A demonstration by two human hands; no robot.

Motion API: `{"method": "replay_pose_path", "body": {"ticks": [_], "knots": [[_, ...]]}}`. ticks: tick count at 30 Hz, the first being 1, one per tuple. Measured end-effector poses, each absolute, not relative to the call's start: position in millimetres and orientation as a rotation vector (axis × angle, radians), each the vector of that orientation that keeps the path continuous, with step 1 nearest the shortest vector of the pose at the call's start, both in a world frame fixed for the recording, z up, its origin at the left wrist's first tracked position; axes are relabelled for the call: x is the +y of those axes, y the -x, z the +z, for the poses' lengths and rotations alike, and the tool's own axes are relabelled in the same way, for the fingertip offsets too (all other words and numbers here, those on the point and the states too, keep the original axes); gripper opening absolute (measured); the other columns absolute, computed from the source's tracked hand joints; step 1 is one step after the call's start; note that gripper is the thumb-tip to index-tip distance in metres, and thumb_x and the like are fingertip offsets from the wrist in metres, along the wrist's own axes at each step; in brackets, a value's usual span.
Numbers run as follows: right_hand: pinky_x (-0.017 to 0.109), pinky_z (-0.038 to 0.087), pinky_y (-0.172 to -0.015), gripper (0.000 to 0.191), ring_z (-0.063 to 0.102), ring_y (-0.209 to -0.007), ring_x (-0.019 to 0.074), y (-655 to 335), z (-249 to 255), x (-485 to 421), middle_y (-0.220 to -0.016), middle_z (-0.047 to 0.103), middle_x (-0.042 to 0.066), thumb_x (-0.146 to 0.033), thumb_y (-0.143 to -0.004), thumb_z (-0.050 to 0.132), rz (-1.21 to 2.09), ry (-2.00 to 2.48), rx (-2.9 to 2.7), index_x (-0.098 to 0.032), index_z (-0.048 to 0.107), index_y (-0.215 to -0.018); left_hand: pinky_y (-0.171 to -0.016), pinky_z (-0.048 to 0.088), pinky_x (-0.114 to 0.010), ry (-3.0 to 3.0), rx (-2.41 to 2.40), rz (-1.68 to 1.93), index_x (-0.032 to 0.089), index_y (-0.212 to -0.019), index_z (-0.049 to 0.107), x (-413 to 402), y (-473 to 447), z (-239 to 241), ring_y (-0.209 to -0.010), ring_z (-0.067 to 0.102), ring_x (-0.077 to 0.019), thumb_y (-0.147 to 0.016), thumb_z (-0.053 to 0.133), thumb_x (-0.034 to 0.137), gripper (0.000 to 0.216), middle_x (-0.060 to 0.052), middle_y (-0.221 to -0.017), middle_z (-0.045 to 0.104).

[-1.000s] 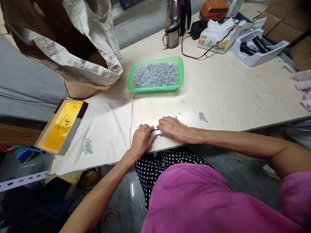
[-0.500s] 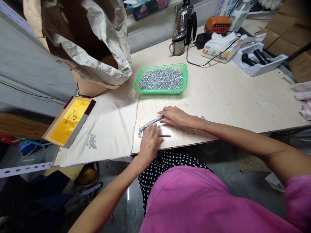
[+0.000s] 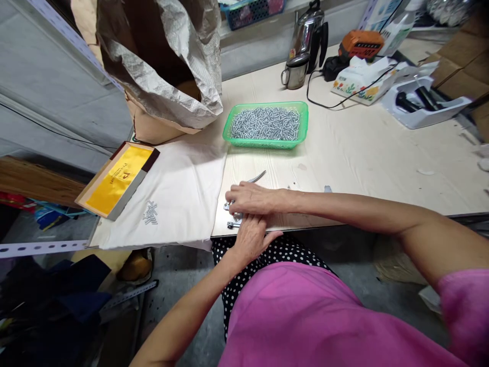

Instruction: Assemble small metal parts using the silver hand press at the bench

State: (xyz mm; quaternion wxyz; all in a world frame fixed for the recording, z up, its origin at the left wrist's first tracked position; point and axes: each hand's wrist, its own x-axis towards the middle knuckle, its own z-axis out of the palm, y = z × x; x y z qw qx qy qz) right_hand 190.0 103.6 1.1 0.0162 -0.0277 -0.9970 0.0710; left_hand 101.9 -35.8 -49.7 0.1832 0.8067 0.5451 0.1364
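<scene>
A hinged metal tool (image 3: pixel 255 178) with two thin arms lies at the near edge of the light wooden table (image 3: pixel 367 153). My right hand (image 3: pixel 250 199) rests on its hinge end, fingers curled over it; one arm sticks out past the fingers toward the tray. My left hand (image 3: pixel 250 237) sits just below, at the table edge, fingers pressed on the tool's other arm. A green plastic tray (image 3: pixel 300 140) full of small silver metal pieces stands a little beyond the hands.
A white cloth (image 3: pixel 179 199) with a small pile of silver pieces (image 3: pixel 151 213) covers the table's left part, beside a yellow box (image 3: pixel 116 178) and a large open sack (image 3: pixel 164 66). A steel mug (image 3: pixel 294 77), kettle, tissue pack and white device stand at the back.
My right hand slid left along the tool from its far arm tip to the hinge end. My left hand drew back toward the table edge. The camera view shifted left.
</scene>
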Motion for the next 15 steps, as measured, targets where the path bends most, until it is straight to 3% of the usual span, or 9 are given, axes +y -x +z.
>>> {"method": "replay_pose_path", "body": {"ticks": [3, 5, 10, 15], "knots": [[0.037, 0.034, -0.078, 0.013, 0.049, -0.107, 0.0247, -177.4, -6.1, 94.3, -0.118, 0.064, 0.007, -0.026, -0.1, 0.063, 0.119, -0.173, -3.135, -0.026, 0.074, -0.092, -0.109, 0.051, -0.056, -2.201, 1.532, 0.321, 0.013, -0.129, 0.069, -33.8, -111.6, -53.7, -0.127, 0.066, -0.0411, -0.1, 0.056, 0.062, 0.059, -0.023, -0.123, 0.074], [0.038, 0.036, -0.083, 0.013, 0.048, -0.111, 0.0253, -174.5, -9.8, 96.8, -0.12, 0.064, 0.007, -0.024, -0.1, 0.062, 0.03, -0.244, -3.126, -0.026, 0.073, -0.094, -0.108, 0.053, -0.051, -2.184, 1.514, 0.326, 0.014, -0.125, 0.071, -30.6, -119.1, -54.8, -0.123, 0.069, -0.0387, -0.099, 0.057, 0.063, 0.056, -0.02, -0.119, 0.076], [0.038, 0.039, -0.086, 0.014, 0.051, -0.108, 0.0242, -172.6, -12.1, 103.0, -0.112, 0.066, 0.006, -0.02, -0.098, 0.061, 0.009, -0.375, -3.151, -0.025, 0.068, -0.088, -0.109, 0.054, -0.048, -2.224, 1.519, 0.377, 0.016, -0.132, 0.066, -25.0, -132.7, -55.6, -0.13, 0.065, -0.0369, -0.099, 0.06, 0.06, 0.055, -0.02, -0.13, 0.072], [0.034, 0.046, -0.082, 0.014, 0.058, -0.09, 0.0191, -169.9, 5.7, 110.0, -0.099, 0.069, 0.006, -0.014, -0.1, 0.051, 0.435, 0.068, -2.884, -0.019, 0.064, -0.099, -0.122, 0.041, -0.057, -2.337, 1.512, 0.447, 0.012, -0.146, 0.054, -31.1, -136.5, -47.4, -0.149, 0.048, -0.0388, -0.098, 0.057, 0.064, 0.071, -0.026, -0.151, 0.057]]}}
